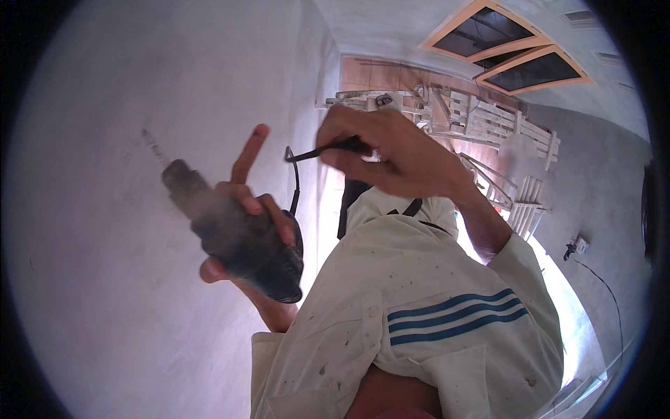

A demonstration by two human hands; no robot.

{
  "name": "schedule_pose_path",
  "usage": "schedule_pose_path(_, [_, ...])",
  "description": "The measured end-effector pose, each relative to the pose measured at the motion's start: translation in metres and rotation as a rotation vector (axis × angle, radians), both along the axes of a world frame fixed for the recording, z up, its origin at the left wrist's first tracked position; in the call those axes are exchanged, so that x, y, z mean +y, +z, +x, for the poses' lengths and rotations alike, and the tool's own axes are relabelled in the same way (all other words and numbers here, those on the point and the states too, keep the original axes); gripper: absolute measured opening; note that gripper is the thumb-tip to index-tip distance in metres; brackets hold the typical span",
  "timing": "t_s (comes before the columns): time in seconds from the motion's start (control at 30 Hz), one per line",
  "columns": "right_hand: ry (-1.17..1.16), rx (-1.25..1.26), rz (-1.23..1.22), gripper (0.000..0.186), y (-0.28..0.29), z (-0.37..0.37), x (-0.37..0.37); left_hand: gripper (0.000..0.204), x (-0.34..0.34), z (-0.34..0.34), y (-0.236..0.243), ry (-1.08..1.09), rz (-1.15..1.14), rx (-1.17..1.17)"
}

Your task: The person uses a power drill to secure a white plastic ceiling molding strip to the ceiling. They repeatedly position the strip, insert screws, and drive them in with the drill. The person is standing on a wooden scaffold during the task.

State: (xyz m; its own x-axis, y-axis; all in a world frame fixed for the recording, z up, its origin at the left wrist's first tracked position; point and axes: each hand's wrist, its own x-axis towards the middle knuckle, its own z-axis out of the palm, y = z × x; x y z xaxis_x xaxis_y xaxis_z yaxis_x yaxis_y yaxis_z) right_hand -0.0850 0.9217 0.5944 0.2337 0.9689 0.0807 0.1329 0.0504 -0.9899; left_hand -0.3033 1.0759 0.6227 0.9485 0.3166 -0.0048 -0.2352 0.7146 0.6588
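Observation:
A dark, dusty power drill point(234, 241) is gripped in my left hand point(246, 201), whose fingers wrap over its body while the index finger stretches out. Its long spiral drill bit point(155, 148) points at the pale wall point(105, 230) on the left. The tip is at or near a small smudge on that wall; I cannot tell whether it touches. From the drill's rear comes a black power cord point(296, 183), looping up to my right hand point(401, 153). That hand is closed around the cord, to the right of the drill.
Worn wooden pallets or slatted frames point(481, 115) stand on the floor beyond my right hand. An orange-framed window point(481, 31) is at the upper right. On the right wall, a socket box point(581, 244) has a plug and a hanging cable point(613, 297).

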Motion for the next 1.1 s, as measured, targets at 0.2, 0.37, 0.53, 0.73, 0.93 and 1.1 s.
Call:
schedule_pose_path(0.2, [0.115,0.012,0.206,0.028,0.032,0.001,0.042,0.072,0.007,-0.01,0.003,-0.004,-0.076,-0.068])
schedule_pose_path(0.37, [0.37,0.043,-0.033,0.044,-0.07,-0.007,0.082,0.055,0.035,-0.028,0.081,-0.163,-0.048,-0.065])
schedule_pose_path(0.53, [0.277,-0.161,-0.084,0.039,-0.18,-0.074,0.091,0.047,0.074,-0.021,0.128,-0.186,0.261,-0.137])
schedule_pose_path(0.73, [0.063,-0.249,-0.331,0.027,-0.351,-0.052,0.035,0.058,0.144,-0.045,0.135,-0.369,0.426,-0.228])
schedule_pose_path(0.93, [-0.394,0.008,-0.286,0.026,-0.322,0.038,-0.05,0.065,0.149,-0.056,0.104,-0.206,0.485,-0.1])
schedule_pose_path(1.1, [-0.609,-0.001,-0.418,0.028,-0.217,0.093,-0.11,0.068,0.152,-0.053,0.103,-0.219,0.484,-0.089])
